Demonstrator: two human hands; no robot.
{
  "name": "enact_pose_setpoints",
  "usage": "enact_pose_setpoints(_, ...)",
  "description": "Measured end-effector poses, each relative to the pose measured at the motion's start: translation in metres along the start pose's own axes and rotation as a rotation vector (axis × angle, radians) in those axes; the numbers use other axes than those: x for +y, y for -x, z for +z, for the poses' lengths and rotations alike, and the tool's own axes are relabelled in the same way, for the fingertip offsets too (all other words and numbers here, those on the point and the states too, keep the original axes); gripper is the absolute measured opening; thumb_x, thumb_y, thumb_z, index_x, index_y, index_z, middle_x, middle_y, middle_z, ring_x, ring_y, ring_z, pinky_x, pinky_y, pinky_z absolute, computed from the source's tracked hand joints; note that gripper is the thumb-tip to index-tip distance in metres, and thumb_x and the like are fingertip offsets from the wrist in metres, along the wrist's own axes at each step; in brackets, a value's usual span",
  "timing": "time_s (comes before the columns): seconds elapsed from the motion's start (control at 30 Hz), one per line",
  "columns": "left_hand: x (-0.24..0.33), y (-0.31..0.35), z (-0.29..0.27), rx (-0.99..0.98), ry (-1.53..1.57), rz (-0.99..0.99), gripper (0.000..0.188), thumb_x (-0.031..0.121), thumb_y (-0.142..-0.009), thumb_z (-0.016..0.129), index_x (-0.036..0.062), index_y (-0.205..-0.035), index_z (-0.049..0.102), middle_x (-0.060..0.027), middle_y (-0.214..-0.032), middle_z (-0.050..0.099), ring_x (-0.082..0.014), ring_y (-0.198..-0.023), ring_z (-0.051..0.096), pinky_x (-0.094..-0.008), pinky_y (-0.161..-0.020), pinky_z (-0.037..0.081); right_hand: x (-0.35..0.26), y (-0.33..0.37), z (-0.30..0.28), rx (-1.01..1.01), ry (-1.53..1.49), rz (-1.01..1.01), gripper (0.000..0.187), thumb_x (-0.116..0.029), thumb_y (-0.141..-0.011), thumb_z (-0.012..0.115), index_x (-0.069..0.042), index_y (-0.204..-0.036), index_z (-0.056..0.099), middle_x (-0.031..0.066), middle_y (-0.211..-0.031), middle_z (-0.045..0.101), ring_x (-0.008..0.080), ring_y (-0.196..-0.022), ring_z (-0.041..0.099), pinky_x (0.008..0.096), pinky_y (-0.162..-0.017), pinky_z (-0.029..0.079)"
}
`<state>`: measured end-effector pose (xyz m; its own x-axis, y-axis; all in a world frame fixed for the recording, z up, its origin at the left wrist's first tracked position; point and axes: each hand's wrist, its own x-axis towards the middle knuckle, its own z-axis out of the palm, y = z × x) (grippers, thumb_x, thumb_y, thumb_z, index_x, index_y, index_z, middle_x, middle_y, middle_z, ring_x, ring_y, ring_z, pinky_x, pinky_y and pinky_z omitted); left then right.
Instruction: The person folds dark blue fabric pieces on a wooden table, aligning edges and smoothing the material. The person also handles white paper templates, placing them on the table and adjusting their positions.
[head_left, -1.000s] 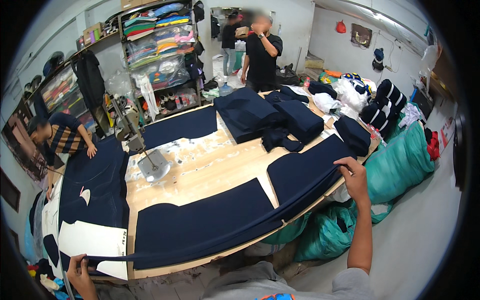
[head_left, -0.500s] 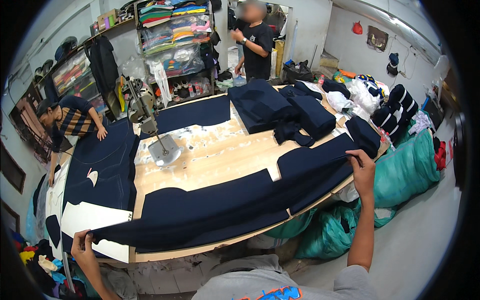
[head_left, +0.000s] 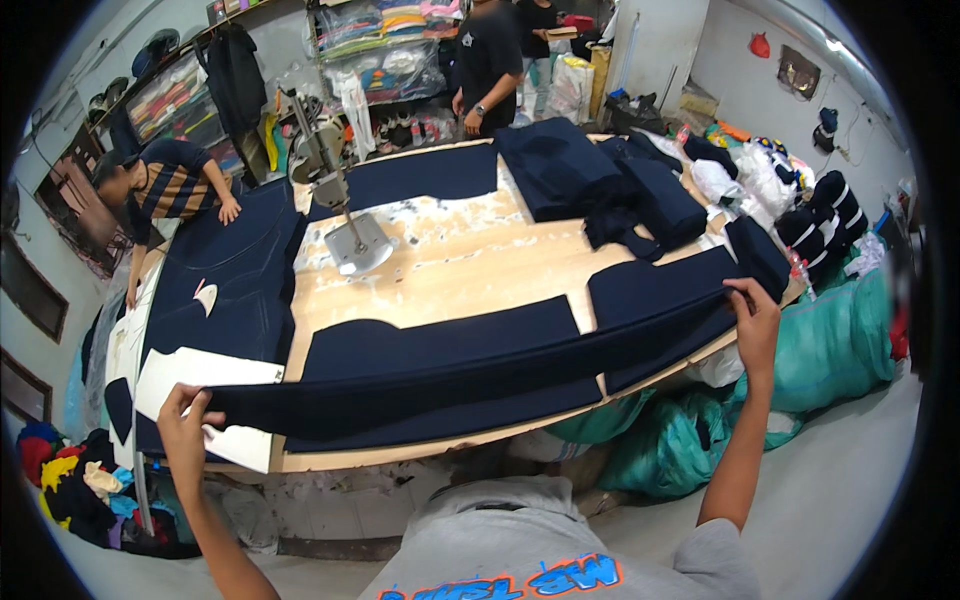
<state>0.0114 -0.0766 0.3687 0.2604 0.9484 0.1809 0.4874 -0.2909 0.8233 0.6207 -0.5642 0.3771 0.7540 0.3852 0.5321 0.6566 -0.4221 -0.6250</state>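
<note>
A long strip of dark navy fabric (head_left: pixel 450 378) stretches across the near side of the table between my two hands. Its left end is pinched in my left hand (head_left: pixel 186 430), over a white card pattern piece (head_left: pixel 165 378). At the far end of the strip, my right hand (head_left: pixel 757 325) is closed on a corner between thumb and fingers. Flat cut stacks of the same navy fabric, a left one (head_left: pixel 350 347) and a right one (head_left: pixel 650 285), lie beneath and behind the strip, with a narrow gap of wood between them.
A cloth-cutting machine (head_left: pixel 355 240) stands on the wooden table (head_left: pixel 430 275). Marked navy fabric (head_left: pixel 215 290) covers the left end, where a co-worker (head_left: pixel 180 185) leans in. Folded navy fabric (head_left: pixel 560 170) is piled at the back. Green sacks (head_left: pixel 830 345) sit at right; another person (head_left: pixel 487 70) stands behind.
The strip hangs straighter and narrower, with its left end lifted along with my left hand. My view has shifted. The standing person's raised hand has come down.
</note>
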Motion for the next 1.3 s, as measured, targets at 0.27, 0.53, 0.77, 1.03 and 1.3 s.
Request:
enact_pose_setpoints(0.27,-0.033,-0.054,0.035,-0.139,0.065,0.042,0.011,0.007,-0.101,0.072,-0.0035,-0.098,0.073,-0.0064,-0.088,0.074,-0.0106,-0.083,0.070,-0.0246,-0.076,0.054,0.028,-0.023,0.068,-0.209,-0.148,0.178,0.014,-0.002,-0.101,0.066,0.003,-0.109,0.076,0.0072,-0.089,0.076,0.0139,-0.077,0.075,0.0302,-0.070,0.059)
enact_pose_setpoints(0.53,-0.072,-0.121,0.060,-0.003,0.156,0.235,0.013,0.009,-0.104,0.072,-0.0016,-0.107,0.079,-0.0039,-0.097,0.078,-0.0092,-0.090,0.068,-0.0245,-0.087,0.054,0.062,-0.045,0.129,-0.136,-0.170,0.014,0.014,-0.003,-0.101,0.067,0.002,-0.111,0.076,0.0082,-0.092,0.078,0.0139,-0.089,0.075,0.0293,-0.084,0.059)
enact_pose_setpoints(0.77,-0.117,-0.094,0.069,0.199,0.204,0.232,0.019,0.008,-0.107,0.069,-0.0051,-0.118,0.076,-0.0143,-0.123,0.077,-0.0200,-0.117,0.070,-0.0334,-0.108,0.052,0.058,0.007,0.141,0.023,-0.366,-0.038,0.018,0.007,-0.097,0.064,0.002,-0.110,0.075,0.0085,-0.113,0.077,0.0147,-0.104,0.071,0.0300,-0.094,0.056)
enact_pose_setpoints(1.03,-0.288,-0.010,0.129,0.055,0.327,-0.221,0.025,0.013,-0.107,0.067,-0.0045,-0.125,0.072,-0.0106,-0.117,0.074,-0.0175,-0.109,0.068,-0.0321,-0.103,0.052,0.147,0.175,0.254,-0.102,-0.400,0.354,0.013,-0.002,-0.099,0.063,0.001,-0.099,0.075,0.0065,-0.095,0.072,0.0154,-0.089,0.065,0.0320,-0.084,0.051)
enact_pose_setpoints(1.3,-0.352,0.023,0.156,0.124,0.296,-0.395,0.032,0.005,-0.105,0.070,-0.0045,-0.135,0.067,-0.0168,-0.134,0.070,-0.0253,-0.123,0.068,-0.0361,-0.107,0.054,0.154,0.217,0.304,0.074,-0.373,0.753,0.020,0.000,-0.097,0.071,-0.003,-0.116,0.073,0.0099,-0.112,0.072,0.0226,-0.110,0.067,0.0357,-0.101,0.051)
